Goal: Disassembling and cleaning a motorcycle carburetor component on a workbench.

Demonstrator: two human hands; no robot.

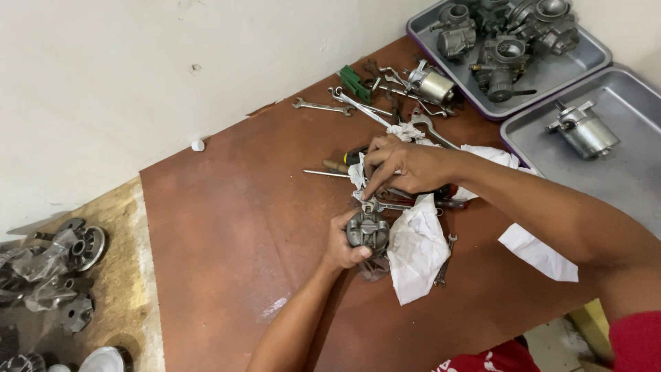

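Head view: left hand [339, 244] grips a small grey carburetor [368, 231] near the middle of the brown bench [227, 227], fingers wrapped tight around its body; right hand [403, 165] is just above it, fingertips pinched together on a small metal fitting [368, 204] at the carburetor's top. White rags [416, 251] lie just beside the carburetor, with screwdrivers [330, 169] and wrenches [320, 106] scattered toward the far edge. Two grey trays [620, 172] sit at the far right corner, one holding more carburetors [506, 58], the other a silver motor [585, 131].
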